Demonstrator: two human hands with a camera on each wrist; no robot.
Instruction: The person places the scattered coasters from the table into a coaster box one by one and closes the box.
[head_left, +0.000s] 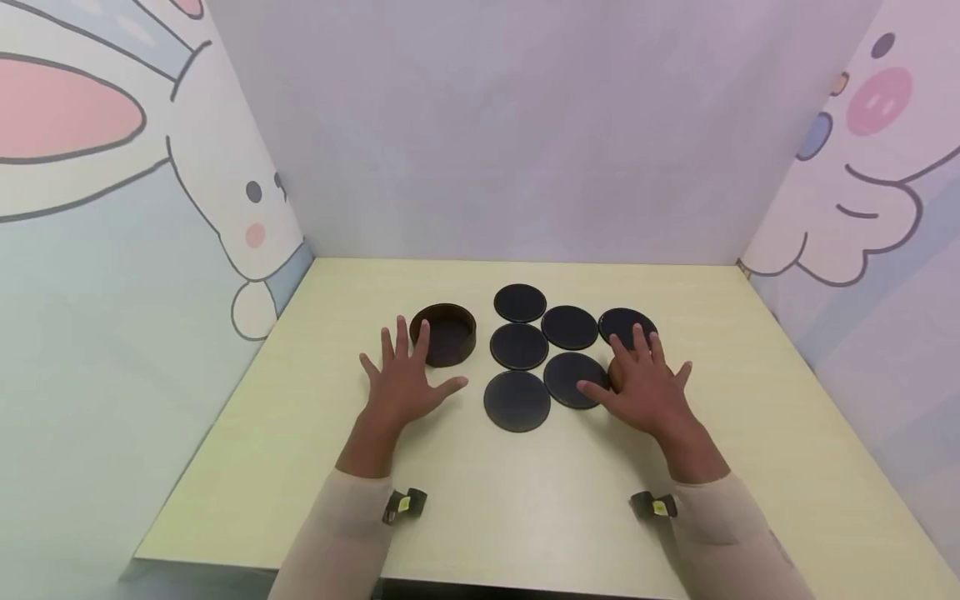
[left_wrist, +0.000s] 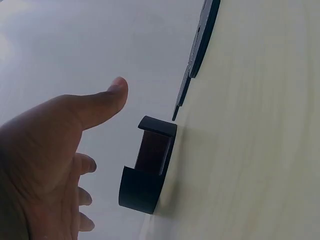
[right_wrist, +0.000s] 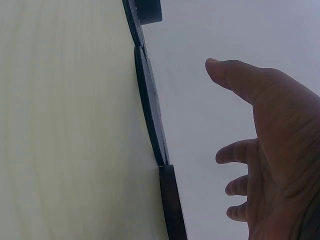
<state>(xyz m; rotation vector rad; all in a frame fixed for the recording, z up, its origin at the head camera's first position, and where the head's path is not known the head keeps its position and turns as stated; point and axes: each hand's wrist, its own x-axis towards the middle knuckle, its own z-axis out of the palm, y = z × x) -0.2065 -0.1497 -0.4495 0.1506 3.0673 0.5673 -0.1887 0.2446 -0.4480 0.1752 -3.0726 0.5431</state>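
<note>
1. The left hand (head_left: 405, 383), left of centre in the head view, is spread, with the thumb pointing toward the middle of the frame. In the left wrist view it is raised above the table (head_left: 555, 508).
2. The round dark holder (head_left: 450, 337) stands on the table just beyond this hand, and the index finger covers a part of its edge. The left wrist view shows a cut-out in its wall.
3. The right hand (head_left: 648, 387), right of centre, is also spread. In the right wrist view its thumb is apart from the discs.
4. Six black discs lie flat in the middle of the head view: upper one (head_left: 520, 302), middle one (head_left: 519, 346), lower one (head_left: 517, 401), and to their right three more (head_left: 570, 327), (head_left: 576, 380), (head_left: 621, 321).
5. A brown round thing (head_left: 616, 377) is partly hidden under the right hand; I cannot tell its full shape.
6. Both sleeves are beige, entering from the bottom edge. A painted rabbit (head_left: 225, 179) is on the wall at upper left.
</note>
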